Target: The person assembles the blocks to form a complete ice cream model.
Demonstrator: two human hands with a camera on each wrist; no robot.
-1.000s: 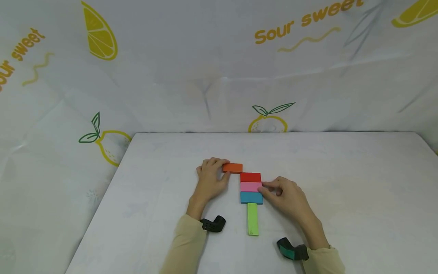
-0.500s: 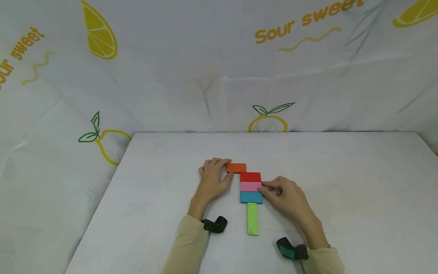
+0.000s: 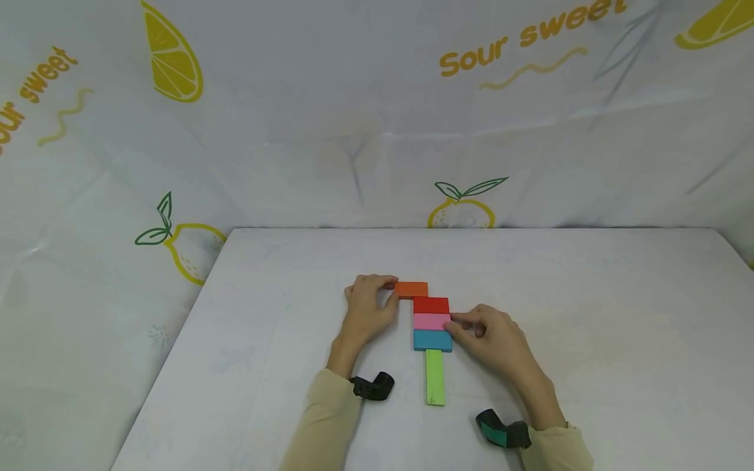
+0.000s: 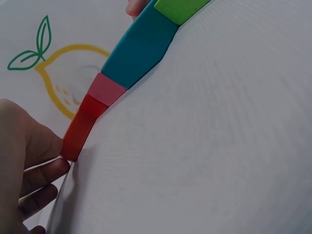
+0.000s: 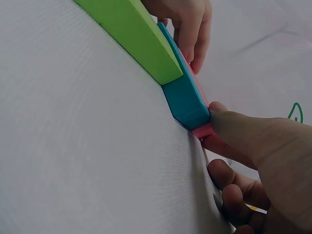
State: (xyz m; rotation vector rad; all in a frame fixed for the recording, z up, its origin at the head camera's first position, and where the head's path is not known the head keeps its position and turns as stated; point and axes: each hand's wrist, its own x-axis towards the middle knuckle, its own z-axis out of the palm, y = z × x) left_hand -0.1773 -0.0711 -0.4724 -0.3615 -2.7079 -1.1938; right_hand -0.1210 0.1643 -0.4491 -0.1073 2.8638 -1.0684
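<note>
In the head view, red (image 3: 430,305), pink (image 3: 431,321) and blue (image 3: 432,339) blocks lie flat against each other in a stack-like row. A light green block (image 3: 435,377) runs lengthwise from the blue one toward the person. Beyond the red block, an orange block (image 3: 411,290) sits shifted left, overlapping only part of the red one's width. My left hand (image 3: 369,305) pinches its left end between thumb and fingers. At the right ends of the row, my right hand (image 3: 495,340) pinches the pink block, its thumb (image 5: 229,124) by the blue block's corner in the right wrist view.
The blocks lie on a white-covered table (image 3: 618,340). Behind it hangs a white cloth (image 3: 294,131) printed with lemons and lettering. Black wrist-worn devices sit on the left wrist (image 3: 374,386) and right wrist (image 3: 503,429).
My left hand has slid the orange block to the right along the red block's far side. The right hand and the other blocks have stayed in place.
</note>
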